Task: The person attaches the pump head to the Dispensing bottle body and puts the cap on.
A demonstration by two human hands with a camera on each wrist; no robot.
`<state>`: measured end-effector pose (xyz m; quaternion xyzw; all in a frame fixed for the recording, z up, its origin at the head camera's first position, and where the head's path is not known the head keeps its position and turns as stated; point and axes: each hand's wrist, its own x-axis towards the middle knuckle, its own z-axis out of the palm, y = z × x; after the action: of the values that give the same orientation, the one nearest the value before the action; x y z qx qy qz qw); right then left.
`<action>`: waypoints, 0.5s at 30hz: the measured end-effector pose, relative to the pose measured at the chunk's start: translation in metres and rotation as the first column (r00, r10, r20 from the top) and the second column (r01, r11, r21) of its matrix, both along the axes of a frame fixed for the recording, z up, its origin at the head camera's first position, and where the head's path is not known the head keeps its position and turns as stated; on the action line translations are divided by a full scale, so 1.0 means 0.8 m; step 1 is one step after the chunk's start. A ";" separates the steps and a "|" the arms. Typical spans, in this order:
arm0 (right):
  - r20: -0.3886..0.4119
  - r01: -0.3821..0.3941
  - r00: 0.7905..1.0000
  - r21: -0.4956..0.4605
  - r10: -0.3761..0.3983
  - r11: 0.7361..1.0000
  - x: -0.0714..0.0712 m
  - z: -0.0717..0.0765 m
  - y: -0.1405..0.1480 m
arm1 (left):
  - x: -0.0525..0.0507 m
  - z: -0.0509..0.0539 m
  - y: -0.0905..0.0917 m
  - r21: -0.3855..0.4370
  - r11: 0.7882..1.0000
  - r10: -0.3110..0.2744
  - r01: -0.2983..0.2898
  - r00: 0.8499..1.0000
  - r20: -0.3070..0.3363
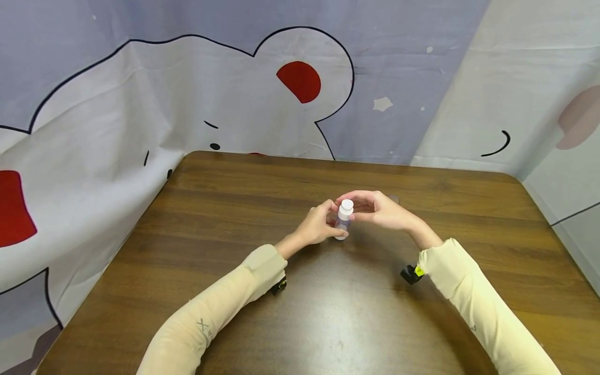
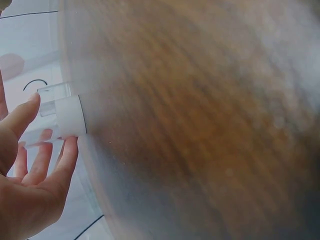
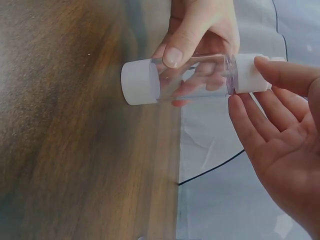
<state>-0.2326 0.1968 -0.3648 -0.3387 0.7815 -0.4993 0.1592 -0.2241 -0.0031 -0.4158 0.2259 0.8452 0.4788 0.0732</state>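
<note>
A small clear bottle (image 1: 342,225) with a white base (image 3: 140,82) and a white top (image 1: 346,206) is held roughly upright over the wooden table; whether its base touches the wood I cannot tell. My left hand (image 1: 315,226) grips the clear body, thumb on the near side and fingers behind, as the right wrist view also shows. My right hand (image 1: 386,212) pinches the white collar (image 3: 247,73) between thumb and fingers. In the left wrist view the white base (image 2: 70,116) shows beyond my left hand (image 2: 35,195).
A faint, clear round object (image 1: 394,199) lies on the table just behind my right hand. The brown wooden table (image 1: 225,208) has a patterned cloth (image 1: 197,94) hanging along its back and left sides.
</note>
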 end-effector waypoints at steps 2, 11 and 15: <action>-0.018 0.029 0.999 0.013 -0.028 1.000 0.002 0.000 -0.001 | 0.000 0.000 0.000 0.007 1.000 -0.001 0.001 1.000 0.009; -0.139 0.183 0.975 0.064 -0.173 0.981 0.008 -0.003 -0.006 | -0.001 0.000 0.001 0.027 1.000 -0.003 0.002 0.999 0.038; -0.158 0.237 0.961 0.058 -0.226 0.970 0.008 -0.007 -0.010 | -0.001 0.000 0.001 0.038 0.999 -0.011 0.009 0.999 0.047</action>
<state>-0.2259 0.1888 -0.3704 -0.2752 0.8440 -0.4574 0.0532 -0.2248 -0.0026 -0.4155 0.2201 0.8329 0.4994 0.0914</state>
